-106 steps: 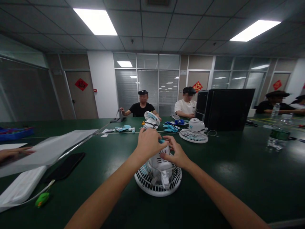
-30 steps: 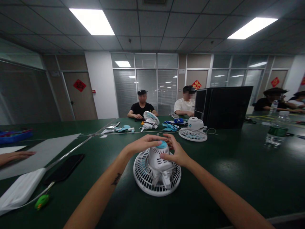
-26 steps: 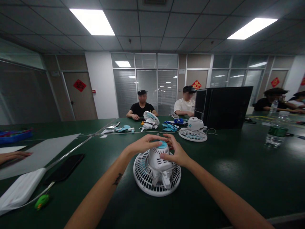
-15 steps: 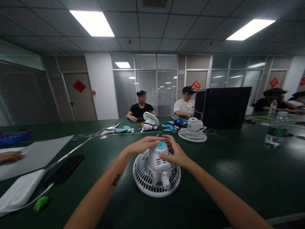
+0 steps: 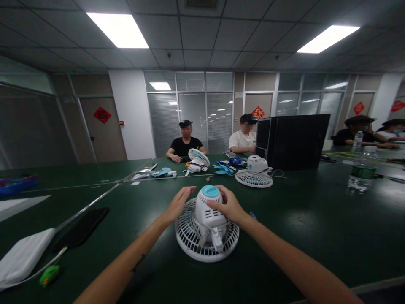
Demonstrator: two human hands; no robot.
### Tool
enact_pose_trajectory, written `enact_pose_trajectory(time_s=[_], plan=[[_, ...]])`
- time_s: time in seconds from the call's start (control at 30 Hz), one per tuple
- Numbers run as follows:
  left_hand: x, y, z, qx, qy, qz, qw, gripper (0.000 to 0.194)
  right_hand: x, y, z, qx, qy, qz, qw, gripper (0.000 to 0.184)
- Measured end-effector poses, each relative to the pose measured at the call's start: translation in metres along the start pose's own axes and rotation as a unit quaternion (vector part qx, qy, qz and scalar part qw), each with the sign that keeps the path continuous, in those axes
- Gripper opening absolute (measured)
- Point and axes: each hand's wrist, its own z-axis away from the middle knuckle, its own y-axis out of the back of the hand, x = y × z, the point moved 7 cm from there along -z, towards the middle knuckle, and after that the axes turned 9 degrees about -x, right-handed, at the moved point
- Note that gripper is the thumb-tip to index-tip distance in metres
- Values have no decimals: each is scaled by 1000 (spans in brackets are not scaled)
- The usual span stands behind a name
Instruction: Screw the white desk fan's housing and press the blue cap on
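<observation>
A small white electric fan (image 5: 212,213) lies face down on the green table, its round slatted guard (image 5: 190,249) flat underneath. The motor housing points up and carries a light blue cap (image 5: 210,191). My right hand (image 5: 230,205) is wrapped round the right side of the housing, thumb across its front near the vent slots. Just left of the housing, my left hand (image 5: 180,203) is held apart from it, fingers stretched out and holding nothing. A folded white bracket (image 5: 217,239) hangs at the front of the housing.
Behind stand a second face-down fan (image 5: 254,178), a tilted fan (image 5: 198,161), blue fan blades (image 5: 224,169) and a black computer case (image 5: 292,141). A bottle (image 5: 362,171) is at right. At left lie a black phone (image 5: 82,228) and a white box (image 5: 27,253). People sit opposite.
My left hand has come off the blue cap and moved left, away from the housing. My right hand stays on the fan. Another person's hand at far left has gone out of view.
</observation>
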Motion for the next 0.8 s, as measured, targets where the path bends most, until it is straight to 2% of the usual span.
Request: enact_pose_trajectory(time_s=[0.1, 0.13, 0.2, 0.27, 0.37, 0.47, 0.53, 0.63, 0.7, 0.8], plan=[[-34, 3, 9, 14, 83, 22, 996, 61, -1, 9, 1, 45, -4, -28, 999, 56], [-42, 4, 10, 17, 93, 26, 995, 61, -2, 14, 2, 64, -11, -43, 997, 54], [-53, 4, 11, 20, 93, 19, 995, 63, -4, 26, 2, 101, -28, -82, 991, 49], [-56, 3, 11, 8, 68, -42, 997, 61, -11, 45, 2, 139, -26, -121, 983, 47], [-59, -3, 15, -21, 61, -126, 990, 52, -31, 88, 6, 202, 22, -107, 973, 48], [-51, -13, 22, -62, 46, -216, 973, 44, -48, 145, 23, 300, 56, 12, 952, 54], [-45, -20, 25, -91, 43, -307, 946, 45, -49, 185, 42, 394, 24, 116, 911, 59], [-40, -24, 27, -108, 58, -372, 920, 47, -44, 231, 75, 511, -83, 283, 807, 67], [-40, -24, 26, -112, 57, -382, 916, 47, -40, 248, 90, 537, -127, 358, 753, 72], [-42, -24, 25, -110, 52, -384, 915, 48, -32, 261, 107, 553, -160, 401, 713, 77]])
